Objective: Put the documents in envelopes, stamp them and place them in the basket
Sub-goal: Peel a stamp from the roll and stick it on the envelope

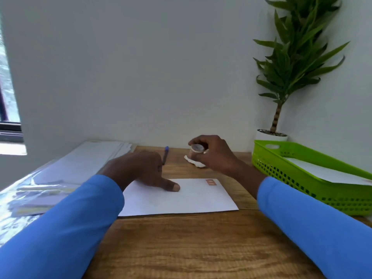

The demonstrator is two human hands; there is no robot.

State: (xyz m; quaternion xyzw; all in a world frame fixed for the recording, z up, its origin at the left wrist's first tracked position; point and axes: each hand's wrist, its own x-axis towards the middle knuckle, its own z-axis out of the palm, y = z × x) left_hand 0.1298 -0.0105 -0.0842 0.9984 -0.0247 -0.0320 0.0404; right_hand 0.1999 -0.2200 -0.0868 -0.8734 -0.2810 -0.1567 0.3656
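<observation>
- Head view: white envelope (181,198) is lying flat on the wooden table (191,248), with a red mark (211,182) showing in its far right corner.
- Left hand (138,168) is gripping nothing, its thumb pressing on the envelope's left part.
- Right hand (215,154) is gripping a round stamp (197,148) just beyond the envelope's far edge, not touching the envelope.
- Green basket (302,178) is sitting right of the envelope.

A: What does the left hand (141,170) cover?
B: The left end of the envelope (191,198) and its own fingers, out of sight behind the knuckles. The lower end of the blue pen (166,153) goes behind it too.
A: And the red mark (211,182)?
B: Too blurred to read. The right hand (215,156) hides most of the round stamp (197,148).
A: The edges?
B: The green basket (302,178) and the white sheet (326,172) in it run off the right edge. The plant (298,57) is cropped at the top.
</observation>
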